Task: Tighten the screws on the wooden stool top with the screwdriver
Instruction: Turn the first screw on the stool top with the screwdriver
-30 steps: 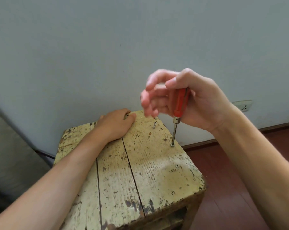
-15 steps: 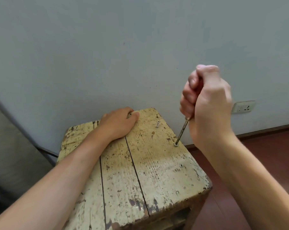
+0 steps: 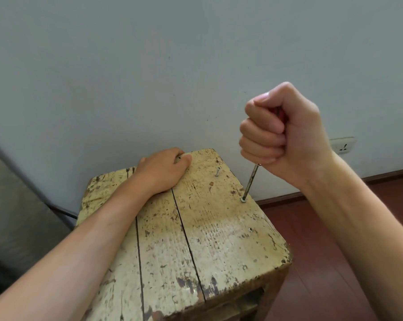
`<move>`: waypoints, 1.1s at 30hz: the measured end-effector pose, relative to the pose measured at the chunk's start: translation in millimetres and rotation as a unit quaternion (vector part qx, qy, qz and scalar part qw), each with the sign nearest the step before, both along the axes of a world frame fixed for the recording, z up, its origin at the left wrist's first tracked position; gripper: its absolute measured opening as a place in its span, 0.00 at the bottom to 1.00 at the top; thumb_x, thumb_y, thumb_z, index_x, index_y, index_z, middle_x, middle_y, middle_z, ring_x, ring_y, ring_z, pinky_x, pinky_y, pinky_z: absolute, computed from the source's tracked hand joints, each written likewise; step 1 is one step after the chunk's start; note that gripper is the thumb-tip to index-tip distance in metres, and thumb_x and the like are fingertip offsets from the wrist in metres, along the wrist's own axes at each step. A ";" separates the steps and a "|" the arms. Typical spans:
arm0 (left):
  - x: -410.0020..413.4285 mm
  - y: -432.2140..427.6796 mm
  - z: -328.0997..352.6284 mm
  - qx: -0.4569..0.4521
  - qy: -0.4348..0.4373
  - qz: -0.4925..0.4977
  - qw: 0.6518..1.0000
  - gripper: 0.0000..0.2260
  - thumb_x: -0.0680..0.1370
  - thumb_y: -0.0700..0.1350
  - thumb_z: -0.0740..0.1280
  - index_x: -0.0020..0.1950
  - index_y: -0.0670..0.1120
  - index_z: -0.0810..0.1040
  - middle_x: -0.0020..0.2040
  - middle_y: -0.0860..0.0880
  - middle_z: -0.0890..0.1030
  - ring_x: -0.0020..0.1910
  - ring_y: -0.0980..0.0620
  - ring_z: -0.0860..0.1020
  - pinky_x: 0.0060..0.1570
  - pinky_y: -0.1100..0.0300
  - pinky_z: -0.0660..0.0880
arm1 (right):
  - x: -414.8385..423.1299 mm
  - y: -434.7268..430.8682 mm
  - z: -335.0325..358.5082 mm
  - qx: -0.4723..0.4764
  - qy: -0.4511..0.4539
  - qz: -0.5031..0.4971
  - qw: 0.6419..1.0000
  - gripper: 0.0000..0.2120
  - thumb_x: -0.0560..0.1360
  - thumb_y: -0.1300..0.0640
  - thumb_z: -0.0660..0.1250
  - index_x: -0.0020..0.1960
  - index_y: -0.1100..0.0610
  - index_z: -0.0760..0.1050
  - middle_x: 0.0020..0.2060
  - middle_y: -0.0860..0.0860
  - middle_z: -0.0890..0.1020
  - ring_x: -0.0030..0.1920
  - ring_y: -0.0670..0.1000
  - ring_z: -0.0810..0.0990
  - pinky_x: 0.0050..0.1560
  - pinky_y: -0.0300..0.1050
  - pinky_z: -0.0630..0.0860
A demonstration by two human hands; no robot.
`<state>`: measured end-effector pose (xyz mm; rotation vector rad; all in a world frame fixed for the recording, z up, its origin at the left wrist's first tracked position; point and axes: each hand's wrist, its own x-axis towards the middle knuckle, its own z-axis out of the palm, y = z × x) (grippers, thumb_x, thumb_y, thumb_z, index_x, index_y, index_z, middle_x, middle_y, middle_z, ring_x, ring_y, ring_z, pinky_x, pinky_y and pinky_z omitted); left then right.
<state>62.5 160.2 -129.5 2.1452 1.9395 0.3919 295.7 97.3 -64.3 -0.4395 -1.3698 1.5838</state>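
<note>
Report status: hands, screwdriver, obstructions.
Right hand grips red-handled screwdriver, tip on edge screw. Left hand holds worn yellow wooden stool top. Raised screw beyond, not obstructing.

One wide-angle camera, worn on the head, looks forward and steeply down from above the near end of the wooden stool top (image 3: 219, 232). It sits close: both forearms (image 3: 80, 251) enter from the bottom corners, and the right hand (image 3: 283, 133), fisted on the screwdriver (image 3: 251, 181), looms larger than the left hand (image 3: 162, 173) gripping the far edge. The wall (image 3: 149, 66) fills the far upper half; floor (image 3: 316, 232) shows at right.
</note>
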 end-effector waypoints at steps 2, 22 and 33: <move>0.7 -0.3 0.1 0.002 0.001 0.000 1.000 0.21 0.84 0.61 0.52 0.68 0.54 0.75 0.64 0.53 0.79 0.65 0.47 0.75 0.69 0.44 0.67 | -12.8 -7.7 -1.2 -0.022 0.020 -0.149 0.988 0.22 0.83 0.57 0.52 0.29 0.50 0.55 0.20 0.46 0.58 0.20 0.47 0.53 0.24 0.33 0.53; -0.7 1.5 -1.7 0.003 -0.005 -0.006 1.000 0.22 0.84 0.63 0.52 0.70 0.55 0.73 0.68 0.51 0.78 0.67 0.46 0.75 0.70 0.41 0.65 | 1.0 12.3 10.8 0.064 -0.079 0.155 0.983 0.13 0.76 0.60 0.61 0.49 0.55 0.85 0.46 0.57 0.88 0.44 0.54 0.87 0.49 0.45 0.82; -1.5 2.1 -1.8 0.005 -0.001 0.000 1.000 0.21 0.83 0.62 0.52 0.67 0.54 0.75 0.64 0.53 0.80 0.65 0.47 0.76 0.69 0.42 0.66 | -34.2 -20.9 -8.6 0.029 0.049 -0.328 0.943 0.25 0.84 0.60 0.58 0.30 0.49 0.57 0.22 0.46 0.59 0.22 0.48 0.54 0.25 0.38 0.53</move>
